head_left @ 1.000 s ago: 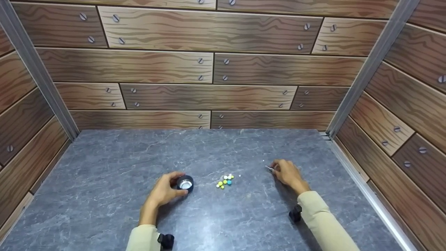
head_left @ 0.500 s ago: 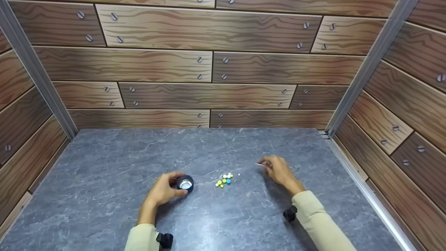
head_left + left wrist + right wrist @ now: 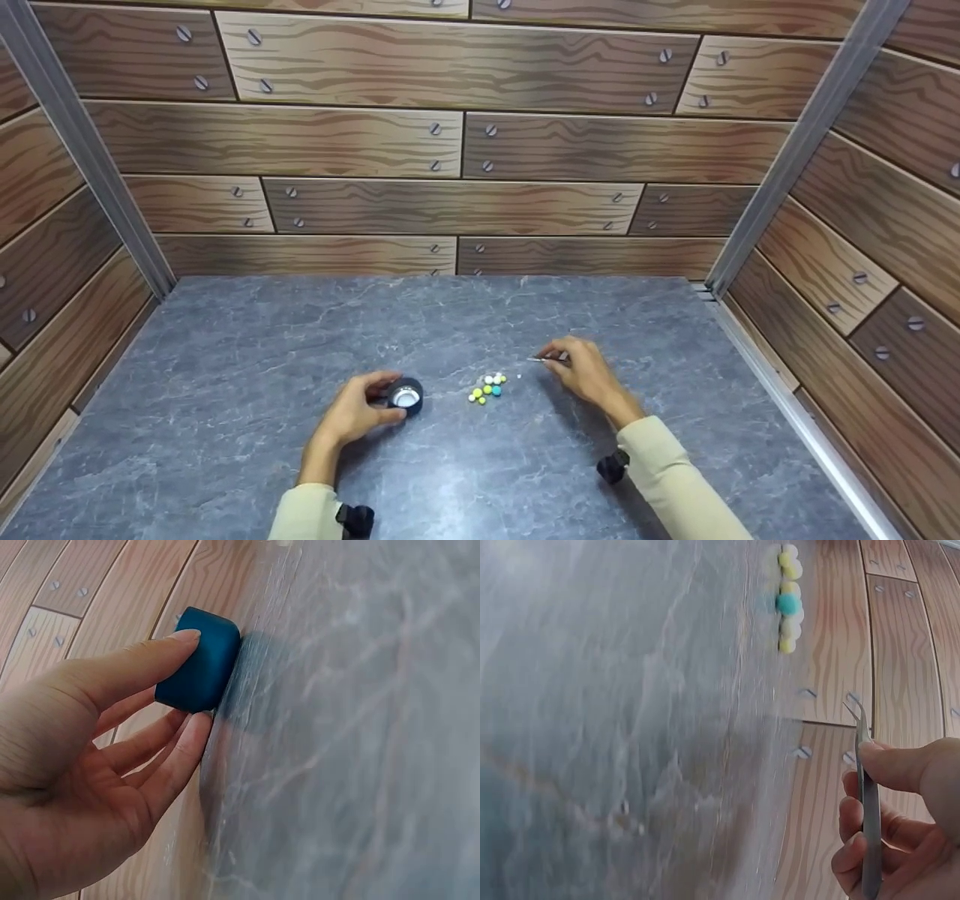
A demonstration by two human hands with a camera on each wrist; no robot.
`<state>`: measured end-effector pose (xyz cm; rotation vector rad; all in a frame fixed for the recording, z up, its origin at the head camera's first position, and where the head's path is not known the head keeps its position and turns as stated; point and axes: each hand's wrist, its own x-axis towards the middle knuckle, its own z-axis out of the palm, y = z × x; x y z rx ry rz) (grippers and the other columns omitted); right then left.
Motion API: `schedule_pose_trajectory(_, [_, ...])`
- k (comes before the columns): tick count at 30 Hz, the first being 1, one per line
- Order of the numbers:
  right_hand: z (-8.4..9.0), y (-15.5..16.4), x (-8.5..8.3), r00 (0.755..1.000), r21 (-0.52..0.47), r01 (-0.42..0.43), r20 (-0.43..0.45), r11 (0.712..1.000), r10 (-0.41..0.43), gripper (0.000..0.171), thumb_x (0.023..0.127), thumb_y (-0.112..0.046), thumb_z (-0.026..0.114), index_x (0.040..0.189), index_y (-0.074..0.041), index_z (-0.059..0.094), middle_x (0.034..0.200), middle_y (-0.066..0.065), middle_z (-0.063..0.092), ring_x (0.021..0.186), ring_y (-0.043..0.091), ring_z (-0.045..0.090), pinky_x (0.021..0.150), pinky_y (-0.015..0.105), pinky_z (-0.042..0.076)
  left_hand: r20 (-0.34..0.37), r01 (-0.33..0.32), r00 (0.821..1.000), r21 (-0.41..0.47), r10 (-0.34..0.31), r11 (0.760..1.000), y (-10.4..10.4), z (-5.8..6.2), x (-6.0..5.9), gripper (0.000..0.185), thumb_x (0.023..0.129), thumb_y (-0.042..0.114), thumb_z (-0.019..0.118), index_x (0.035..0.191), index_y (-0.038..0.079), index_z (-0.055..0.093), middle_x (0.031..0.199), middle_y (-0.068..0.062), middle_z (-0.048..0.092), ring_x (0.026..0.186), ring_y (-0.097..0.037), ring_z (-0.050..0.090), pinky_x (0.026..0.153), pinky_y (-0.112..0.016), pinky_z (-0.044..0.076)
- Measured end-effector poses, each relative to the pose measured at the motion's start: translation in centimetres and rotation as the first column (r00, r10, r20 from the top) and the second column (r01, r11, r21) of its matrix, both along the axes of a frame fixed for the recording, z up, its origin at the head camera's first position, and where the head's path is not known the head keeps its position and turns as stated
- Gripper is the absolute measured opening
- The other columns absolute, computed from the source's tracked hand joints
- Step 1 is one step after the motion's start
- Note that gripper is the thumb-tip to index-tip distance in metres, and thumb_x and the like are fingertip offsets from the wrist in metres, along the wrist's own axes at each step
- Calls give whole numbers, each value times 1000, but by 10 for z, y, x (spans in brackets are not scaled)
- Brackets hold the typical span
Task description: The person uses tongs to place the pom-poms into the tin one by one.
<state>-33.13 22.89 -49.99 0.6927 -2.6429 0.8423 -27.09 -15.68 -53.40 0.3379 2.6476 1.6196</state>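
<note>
In the head view, my left hand (image 3: 352, 411) holds a small dark blue round cup (image 3: 392, 410) between thumb and fingers. Its silvery inside faces up. The left wrist view shows the thumb pressing the smooth side of the cup (image 3: 201, 664), with a fingertip low against it. My right hand (image 3: 586, 373) grips metal tweezers (image 3: 871, 832) with a bent tip, thumb on one side and curled fingers on the other. The tips stand slightly apart in the right wrist view, and I see nothing between them. They point left, toward a cluster of small beads (image 3: 487, 389) in yellow, white and blue.
One tiny white bead (image 3: 518, 376) lies apart, between the cluster and the tweezers. The grey marbled tabletop (image 3: 337, 315) is bounded by wood-pattern walls (image 3: 360, 142) at the back and sides. A metal rail (image 3: 787, 416) runs along the right edge.
My right hand has moved left with the tweezers, nearer the beads. A white speck seen by the tweezer tips one second ago is no longer visible there. The left hand keeps holding the cup.
</note>
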Motion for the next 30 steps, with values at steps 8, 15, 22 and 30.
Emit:
schedule_pose_trajectory(8, [3, -9, 6, 998, -13, -18, 60, 1000, 19, 12, 91, -4, 75, 101, -8, 80, 98, 10, 77, 89, 23, 72, 79, 37, 60, 18, -29, 999, -2, 29, 1000, 5, 1, 0, 62, 78, 7, 89, 134, -2, 64, 125, -23, 71, 115, -36, 67, 103, -53, 53])
schedule_pose_trajectory(15, [5, -13, 8, 999, -9, -25, 41, 1000, 26, 12, 90, -3, 76, 101, -6, 79, 94, 10, 76, 87, 23, 71, 77, 36, 59, -5, -42, 999, -13, 42, 999, 7, 1, -3, 60, 77, 9, 90, 131, -1, 66, 123, -23, 71, 112, -36, 68, 100, -53, 54])
schedule_pose_trajectory(22, [4, -17, 10, 999, 1, -30, 29, 1000, 30, 11, 90, -4, 77, 100, -7, 80, 93, 9, 76, 86, 22, 71, 76, 36, 59, -29, -30, 999, -18, 30, 999, 7, 0, -4, 56, 77, 10, 90, 128, 1, 69, 121, -20, 73, 108, -33, 69, 98, -52, 55])
schedule_pose_trajectory(30, [3, -19, 10, 1000, 8, -26, 16, 1000, 25, 13, 88, -2, 77, 99, -8, 80, 95, 9, 77, 89, 24, 72, 79, 41, 61, -44, -3, 999, -28, 1, 1000, 6, 2, -3, 52, 78, 9, 89, 126, 0, 70, 118, -21, 74, 106, -33, 69, 95, -50, 56])
